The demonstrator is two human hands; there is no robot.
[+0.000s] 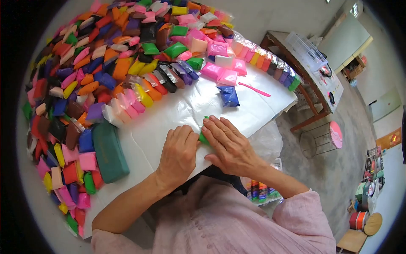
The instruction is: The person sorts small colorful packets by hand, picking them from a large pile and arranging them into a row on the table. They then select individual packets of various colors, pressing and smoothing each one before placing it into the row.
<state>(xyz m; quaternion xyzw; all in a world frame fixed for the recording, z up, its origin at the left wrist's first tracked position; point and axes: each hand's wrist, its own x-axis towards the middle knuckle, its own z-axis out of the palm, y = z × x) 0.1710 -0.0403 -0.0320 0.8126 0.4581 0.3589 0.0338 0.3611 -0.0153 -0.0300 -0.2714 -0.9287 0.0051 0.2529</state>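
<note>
small bright green lump of soft clay (203,138) sits near the middle of the white plastic-covered table (169,114). it's mostly hidden, only a sliver peeks out between the hands. right hand (228,146) lies flat and open on top, fingers stretched. left hand (177,153) is curled against its left edge with the fingertips tucked away, so can't tell if it's pinching. just beyond are a dark blue clay packet (229,96) and a thin pink plastic tool (253,89).

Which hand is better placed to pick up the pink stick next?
Probably right: the right hand lies nearer the pink stick, which is on its side; the left hand is farther.
</note>
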